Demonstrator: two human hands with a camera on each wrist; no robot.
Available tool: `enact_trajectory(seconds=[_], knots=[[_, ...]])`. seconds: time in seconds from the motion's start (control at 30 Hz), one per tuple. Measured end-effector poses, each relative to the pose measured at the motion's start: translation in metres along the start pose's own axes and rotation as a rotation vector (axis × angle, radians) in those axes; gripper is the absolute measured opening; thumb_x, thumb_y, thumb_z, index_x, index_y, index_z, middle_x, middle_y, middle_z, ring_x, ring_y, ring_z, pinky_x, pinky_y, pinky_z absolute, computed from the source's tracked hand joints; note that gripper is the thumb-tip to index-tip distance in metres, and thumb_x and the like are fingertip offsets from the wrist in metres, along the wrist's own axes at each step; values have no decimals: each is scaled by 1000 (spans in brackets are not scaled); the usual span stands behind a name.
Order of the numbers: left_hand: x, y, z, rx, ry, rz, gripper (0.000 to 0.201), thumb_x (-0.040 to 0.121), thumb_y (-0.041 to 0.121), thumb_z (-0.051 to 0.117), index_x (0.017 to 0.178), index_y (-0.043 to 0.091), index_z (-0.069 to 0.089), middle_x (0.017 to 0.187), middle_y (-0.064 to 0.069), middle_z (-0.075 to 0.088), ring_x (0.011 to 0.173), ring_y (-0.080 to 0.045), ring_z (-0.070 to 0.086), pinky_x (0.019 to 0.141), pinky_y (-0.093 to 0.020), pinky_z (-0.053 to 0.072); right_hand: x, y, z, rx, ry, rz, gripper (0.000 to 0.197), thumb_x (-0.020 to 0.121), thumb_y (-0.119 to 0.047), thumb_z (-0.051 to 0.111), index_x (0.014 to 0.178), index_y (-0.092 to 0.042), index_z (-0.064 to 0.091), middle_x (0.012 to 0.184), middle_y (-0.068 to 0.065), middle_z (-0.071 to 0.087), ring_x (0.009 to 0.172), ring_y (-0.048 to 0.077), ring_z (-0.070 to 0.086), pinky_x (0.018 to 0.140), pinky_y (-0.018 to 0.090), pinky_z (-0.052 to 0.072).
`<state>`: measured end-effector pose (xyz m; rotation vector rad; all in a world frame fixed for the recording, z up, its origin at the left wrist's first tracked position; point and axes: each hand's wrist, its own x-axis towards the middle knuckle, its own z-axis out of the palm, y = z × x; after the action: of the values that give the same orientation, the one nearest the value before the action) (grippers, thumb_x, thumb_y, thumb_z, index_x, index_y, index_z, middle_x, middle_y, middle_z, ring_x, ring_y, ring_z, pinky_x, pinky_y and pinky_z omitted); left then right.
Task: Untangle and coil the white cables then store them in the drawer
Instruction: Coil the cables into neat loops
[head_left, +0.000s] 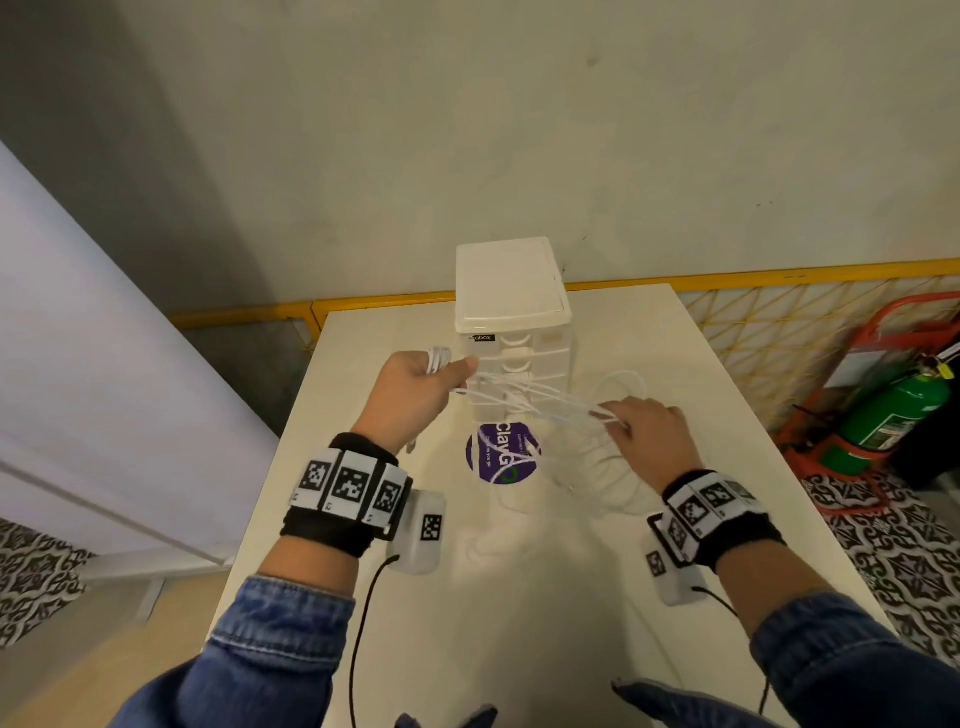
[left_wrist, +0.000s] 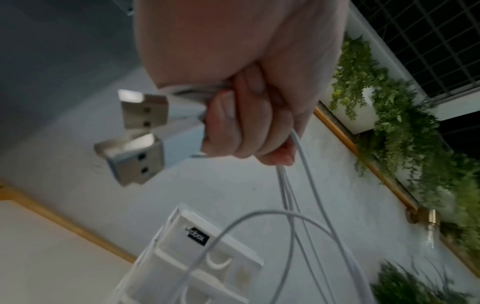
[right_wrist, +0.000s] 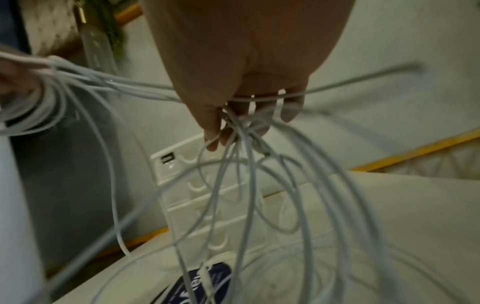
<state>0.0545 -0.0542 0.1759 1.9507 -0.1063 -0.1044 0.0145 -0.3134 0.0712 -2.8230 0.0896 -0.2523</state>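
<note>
Tangled white cables (head_left: 524, 397) stretch in the air between both hands above the table, in front of a small white drawer unit (head_left: 511, 322). My left hand (head_left: 415, 387) grips a bundle of cable ends; in the left wrist view two USB plugs (left_wrist: 137, 142) stick out of its fist (left_wrist: 246, 123). My right hand (head_left: 649, 431) pinches several strands, and loops (right_wrist: 259, 205) hang from its fingers (right_wrist: 233, 123) down to the tabletop. The drawers (right_wrist: 197, 197) appear closed.
A round purple sticker (head_left: 503, 452) lies on the white table (head_left: 519, 597) under the cables. A yellow railing (head_left: 727, 280) runs behind the table. A green fire extinguisher (head_left: 893, 415) in a red stand sits on the floor to the right.
</note>
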Motion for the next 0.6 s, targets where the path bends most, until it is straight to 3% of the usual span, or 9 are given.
enact_trajectory(seconds=[0.07, 0.13, 0.23, 0.33, 0.43, 0.47, 0.53, 0.6], knots=[[-1, -5, 1, 7, -1, -27, 35, 86, 34, 65, 65, 6, 59, 50, -7, 35, 39, -15, 28, 44, -24, 25, 2, 9, -5, 5, 12, 46, 26, 88, -28, 56, 113, -23, 64, 106, 10, 64, 100, 32, 54, 85, 41, 36], [-2, -5, 3, -25, -15, -57, 35, 87, 33, 63, 61, 10, 57, 47, -4, 36, 36, -13, 28, 42, -22, 25, 2, 4, -12, 127, -32, 71, 44, 78, -40, 67, 118, -23, 61, 117, 9, 58, 111, 30, 50, 94, 43, 34], [-2, 0, 10, -12, -80, -71, 35, 88, 32, 62, 60, 11, 56, 46, -3, 37, 33, -11, 29, 40, -20, 26, 1, -24, -30, 442, -190, -32, 101, 56, -45, 83, 141, -22, 33, 142, 4, 38, 132, 19, 33, 112, 36, 26], [-5, 5, 23, 26, -122, -42, 35, 87, 33, 64, 63, 8, 55, 46, -4, 37, 34, -11, 29, 39, -20, 26, -2, -61, -43, 671, -295, -171, 123, 52, -41, 86, 146, -28, 7, 149, -8, 27, 136, 4, 22, 110, 22, 21], [-11, 12, 35, 14, -181, 13, 38, 89, 25, 63, 56, 10, 50, 35, 7, 37, 29, -5, 30, 38, -18, 28, 0, -89, -35, 760, -190, -277, 98, 68, -34, 79, 145, -29, 17, 138, -7, 43, 127, 2, 38, 102, 12, 28], [-13, 13, 36, 15, -194, 29, 40, 89, 23, 62, 53, 12, 51, 32, 11, 38, 29, -3, 31, 39, -17, 29, 1, -92, -29, 757, -128, -287, 79, 76, -30, 73, 141, -28, 29, 130, -4, 53, 120, 6, 48, 98, 15, 35], [-13, 13, 31, 21, -158, 38, 45, 89, 23, 63, 45, 19, 52, 32, 10, 39, 30, -4, 32, 39, -17, 29, 4, -86, -15, 694, -26, -277, 35, 85, -22, 62, 119, -22, 54, 100, 1, 67, 90, 15, 62, 80, 27, 47], [-8, 10, 19, 19, -74, 24, 47, 86, 28, 66, 43, 20, 48, 39, 2, 37, 34, -11, 31, 42, -22, 28, 5, -70, -6, 580, -43, -210, 12, 89, -23, 56, 95, -15, 62, 75, 3, 65, 69, 20, 59, 66, 33, 44]])
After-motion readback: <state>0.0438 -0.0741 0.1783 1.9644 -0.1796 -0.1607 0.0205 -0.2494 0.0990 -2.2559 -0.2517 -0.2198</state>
